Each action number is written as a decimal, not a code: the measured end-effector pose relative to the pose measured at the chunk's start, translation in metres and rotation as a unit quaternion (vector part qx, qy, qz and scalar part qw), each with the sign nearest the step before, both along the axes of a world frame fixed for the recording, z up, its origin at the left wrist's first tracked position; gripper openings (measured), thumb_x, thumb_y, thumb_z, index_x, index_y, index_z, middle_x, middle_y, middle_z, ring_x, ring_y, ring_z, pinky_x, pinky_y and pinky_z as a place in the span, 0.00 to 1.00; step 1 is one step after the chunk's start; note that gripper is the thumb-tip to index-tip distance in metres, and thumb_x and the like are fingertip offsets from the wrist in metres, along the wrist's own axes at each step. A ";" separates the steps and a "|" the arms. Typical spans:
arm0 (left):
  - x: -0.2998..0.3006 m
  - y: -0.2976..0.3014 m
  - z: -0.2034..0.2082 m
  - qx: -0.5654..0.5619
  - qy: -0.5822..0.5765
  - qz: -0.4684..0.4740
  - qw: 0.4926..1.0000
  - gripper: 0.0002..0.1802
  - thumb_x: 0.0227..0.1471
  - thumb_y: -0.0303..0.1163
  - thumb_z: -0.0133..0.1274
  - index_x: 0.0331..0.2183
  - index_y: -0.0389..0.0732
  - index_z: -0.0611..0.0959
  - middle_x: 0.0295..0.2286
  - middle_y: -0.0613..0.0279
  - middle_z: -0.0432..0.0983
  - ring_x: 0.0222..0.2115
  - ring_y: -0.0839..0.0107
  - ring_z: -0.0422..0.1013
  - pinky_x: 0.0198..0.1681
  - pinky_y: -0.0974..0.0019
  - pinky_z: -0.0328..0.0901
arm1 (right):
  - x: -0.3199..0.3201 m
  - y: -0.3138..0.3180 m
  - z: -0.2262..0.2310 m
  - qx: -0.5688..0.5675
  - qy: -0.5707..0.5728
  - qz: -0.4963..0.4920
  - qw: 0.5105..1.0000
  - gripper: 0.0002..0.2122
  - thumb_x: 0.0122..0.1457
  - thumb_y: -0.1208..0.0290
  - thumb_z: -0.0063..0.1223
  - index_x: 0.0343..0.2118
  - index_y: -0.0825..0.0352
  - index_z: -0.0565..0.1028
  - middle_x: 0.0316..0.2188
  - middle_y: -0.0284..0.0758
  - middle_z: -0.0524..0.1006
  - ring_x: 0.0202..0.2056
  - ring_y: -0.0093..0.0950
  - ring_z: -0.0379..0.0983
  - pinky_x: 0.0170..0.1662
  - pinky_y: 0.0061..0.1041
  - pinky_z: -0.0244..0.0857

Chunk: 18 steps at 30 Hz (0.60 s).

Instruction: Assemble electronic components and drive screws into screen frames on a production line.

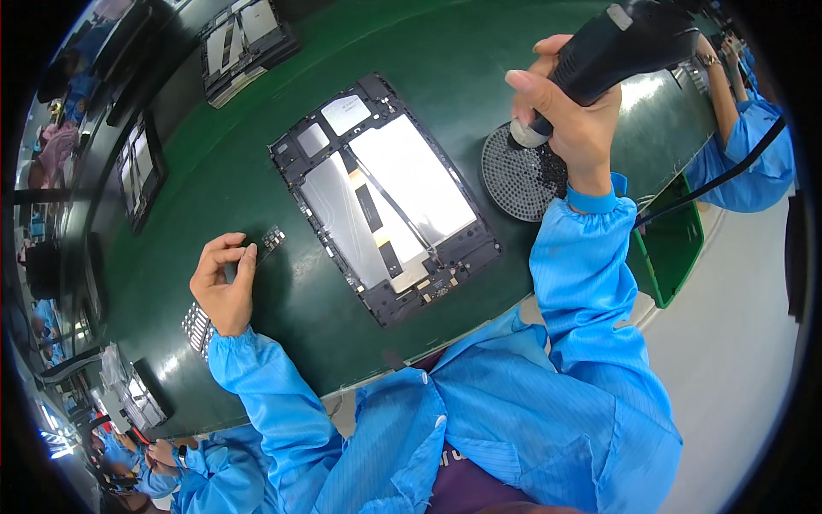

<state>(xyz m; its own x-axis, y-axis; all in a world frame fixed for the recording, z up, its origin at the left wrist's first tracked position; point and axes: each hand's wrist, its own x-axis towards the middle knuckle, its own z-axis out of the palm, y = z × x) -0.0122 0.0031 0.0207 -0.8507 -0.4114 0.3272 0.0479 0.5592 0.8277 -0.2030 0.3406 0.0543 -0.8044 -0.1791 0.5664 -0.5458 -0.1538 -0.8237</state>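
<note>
My right hand [578,120] is wrapped round a thick black electric screwdriver [612,51]. Its pale lower end sits over a round perforated screw tray [505,176] with many tiny black screws in it. To the left, my left hand [224,278] is closed in a pinch at a small dark piece with pale squares [272,240], too small to name surely. Between my hands lies an opened tablet [385,197], its inside facing up, with silvery battery panels, a flat ribbon cable and a small board along its near edge. Neither hand touches it.
More opened tablets lie at the far left [141,171] and stacked at the back [247,47]. A sheet with pale pads [199,330] is partly under my left wrist. A green bin [672,248] and a black cable [728,176] are at the right. Co-workers' blue sleeves [758,141] show at both sides.
</note>
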 end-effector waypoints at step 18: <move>-0.006 0.036 -0.007 -0.134 -0.037 0.121 0.983 0.03 0.40 0.24 0.59 0.22 0.35 0.81 0.17 0.64 0.73 0.17 0.81 0.67 0.21 0.78 0.62 | 0.009 -0.013 0.005 -0.027 -0.071 0.001 0.997 0.13 0.44 0.80 0.61 0.34 0.71 0.71 0.16 0.31 0.72 0.15 0.20 0.68 0.20 0.18 0.62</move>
<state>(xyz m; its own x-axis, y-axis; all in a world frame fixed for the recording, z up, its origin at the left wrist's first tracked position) -0.0187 0.0388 0.0134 -0.7645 -0.5117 0.3922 -0.1673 0.7449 0.6458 -0.1941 0.3279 0.0592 -0.8765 -0.1536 0.4562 -0.4242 -0.2016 -0.8828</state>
